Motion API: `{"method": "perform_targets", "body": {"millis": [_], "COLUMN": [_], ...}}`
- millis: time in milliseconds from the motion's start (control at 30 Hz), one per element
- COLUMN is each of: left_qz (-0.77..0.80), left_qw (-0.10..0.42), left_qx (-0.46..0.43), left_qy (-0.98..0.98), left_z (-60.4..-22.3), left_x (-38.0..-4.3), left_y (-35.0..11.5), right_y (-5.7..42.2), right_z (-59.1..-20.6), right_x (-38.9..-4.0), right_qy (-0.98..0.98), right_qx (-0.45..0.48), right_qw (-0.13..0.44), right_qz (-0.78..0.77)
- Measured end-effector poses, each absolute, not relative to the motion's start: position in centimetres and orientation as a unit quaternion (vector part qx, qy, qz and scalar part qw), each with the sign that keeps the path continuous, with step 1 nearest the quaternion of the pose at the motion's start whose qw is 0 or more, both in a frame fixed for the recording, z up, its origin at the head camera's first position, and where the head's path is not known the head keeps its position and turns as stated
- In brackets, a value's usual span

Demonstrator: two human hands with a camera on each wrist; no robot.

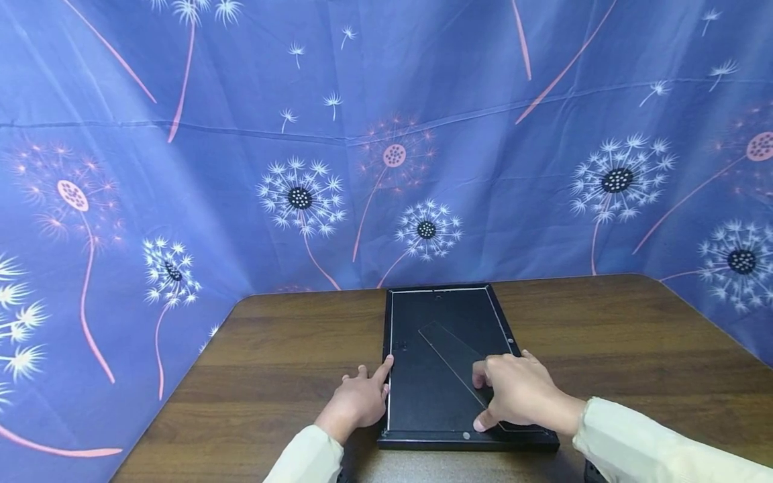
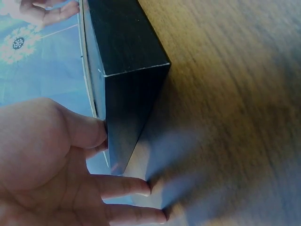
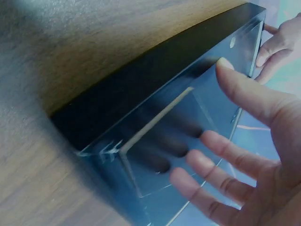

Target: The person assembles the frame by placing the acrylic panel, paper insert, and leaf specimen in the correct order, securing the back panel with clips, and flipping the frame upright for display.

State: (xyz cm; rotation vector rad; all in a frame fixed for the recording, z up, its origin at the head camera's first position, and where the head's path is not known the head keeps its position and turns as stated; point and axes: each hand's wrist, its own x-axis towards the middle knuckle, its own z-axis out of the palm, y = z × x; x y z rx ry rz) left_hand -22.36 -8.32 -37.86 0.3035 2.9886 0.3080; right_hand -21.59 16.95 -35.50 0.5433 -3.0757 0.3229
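Observation:
A black picture frame (image 1: 417,396) lies back side up on the wooden table, its easel stand (image 1: 449,349) set slantwise across the backing. My left hand (image 1: 359,399) rests at the frame's left side; in the left wrist view its thumb touches the edge and two outstretched fingers reach down by the table. Over the lower right part of the backing is my right hand (image 1: 519,389), thumb and fingers spread apart. The right wrist view shows those fingertips (image 3: 186,181) close over the stand's wide end, with nothing gripped between them and the thumb.
The brown wooden table (image 1: 290,349) extends on both sides of the frame. Behind it hangs a blue cloth (image 1: 362,87) with a dandelion print, which also runs along the left and right sides. Small round metal spots (image 1: 466,436) sit on the frame's border.

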Motion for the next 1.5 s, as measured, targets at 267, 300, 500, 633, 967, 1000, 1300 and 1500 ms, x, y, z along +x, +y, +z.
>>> {"method": "perform_targets", "body": {"millis": [267,300,500,633,967,1000,1300,1500], "left_qz": [0.099,0.098,0.099,0.099,0.092,0.092,0.095,0.1], "left_qw": [0.055,0.054,0.055,0.052,0.053,0.053,0.05,0.046], "left_qx": [0.1,0.1,0.101,0.103,0.103,0.104,0.101,0.102], "left_qy": [0.989,0.989,0.988,0.988,0.989,0.989,0.989,0.989], "left_z": [-38.0,-38.0,-38.1,-38.2,-37.8,-37.8,-38.2,-38.3], "left_x": [-22.0,-22.0,-22.0,-22.0,-22.2,-22.2,-22.4,-22.4], "left_y": [-8.1,-8.0,-7.5,-7.3,-7.7,-7.8,-8.2,-8.3], "right_y": [17.4,17.4,17.1,17.2,21.3,22.0,27.6,29.1], "right_z": [-35.5,-35.5,-35.0,-34.9,-33.8,-33.7,-35.7,-37.9], "right_x": [-22.5,-22.6,-23.1,-23.1,-24.6,-24.9,-26.1,-26.5], "right_qy": [-0.975,-0.975,-0.974,-0.974,-0.857,-0.851,-0.914,-0.89], "right_qx": [0.163,0.158,0.144,0.146,0.262,0.272,0.268,0.298], "right_qw": [-0.064,-0.074,-0.121,-0.119,-0.221,-0.213,-0.057,-0.078], "right_qz": [0.139,0.139,0.123,0.124,0.386,0.396,0.3,0.337]}}
